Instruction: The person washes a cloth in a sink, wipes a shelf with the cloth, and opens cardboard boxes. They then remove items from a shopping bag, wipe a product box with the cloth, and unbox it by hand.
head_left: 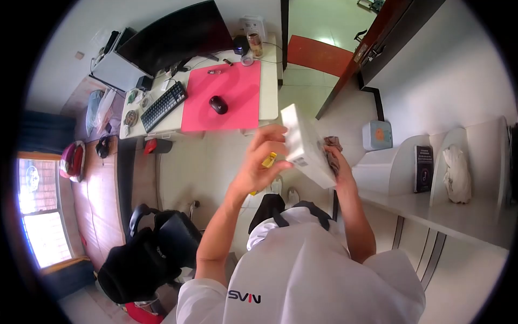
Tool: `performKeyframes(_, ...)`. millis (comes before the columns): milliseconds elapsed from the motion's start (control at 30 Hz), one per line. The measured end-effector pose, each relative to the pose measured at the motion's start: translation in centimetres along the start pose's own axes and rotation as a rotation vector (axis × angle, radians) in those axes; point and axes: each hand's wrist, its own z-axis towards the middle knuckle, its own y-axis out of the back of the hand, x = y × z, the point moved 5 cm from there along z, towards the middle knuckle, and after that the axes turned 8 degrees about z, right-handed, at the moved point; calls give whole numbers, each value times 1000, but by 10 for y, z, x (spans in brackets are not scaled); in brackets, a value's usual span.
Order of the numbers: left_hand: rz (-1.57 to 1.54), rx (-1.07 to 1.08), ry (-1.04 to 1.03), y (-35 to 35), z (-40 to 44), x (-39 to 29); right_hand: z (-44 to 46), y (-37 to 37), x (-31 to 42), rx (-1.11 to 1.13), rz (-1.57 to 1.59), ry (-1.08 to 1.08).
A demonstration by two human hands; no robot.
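A white box [308,151] is held up in front of my body, tilted, with small dark print on its lower left face. My left hand [263,159] is at the box's left side, its fingers curled and the fingertips at the box edge. A small yellow item [269,159] shows at the palm of that hand. On the right side of the box, my right hand [340,166] grips it together with a crumpled brown cloth [334,147]. The fingers behind the box are partly hidden.
A desk with a pink mat [224,97], black mouse [218,105], keyboard [163,107] and monitor [178,35] stands ahead. On the right is a white shelf [399,200] holding a dark book [423,168] and a cloth bundle [457,174]. A black chair [145,254] is lower left.
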Motion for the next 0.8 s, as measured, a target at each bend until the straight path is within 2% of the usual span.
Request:
performKeyframes(133, -153, -84, 98, -4, -27, 9, -27, -32, 6, 30, -46, -13)
performKeyframes(200, -118, -110, 127, -2, -39, 2, -33, -35, -5, 39, -99, -149)
performKeyframes(400, -5, -175, 177, 10, -75, -23, -38, -33, -51, 156, -104, -327)
performKeyframes(533, 141, -209, 175, 15, -98, -41, -52, -33, -70, 149, -141, -381)
performKeyframes(600, 216, -227, 150, 16, -108, -41, -58, -30, -72, 81, -227, -321)
performKeyframes(800, 271, -365, 149, 20, -142, -38, -75, -34, -98, 115, -185, -392)
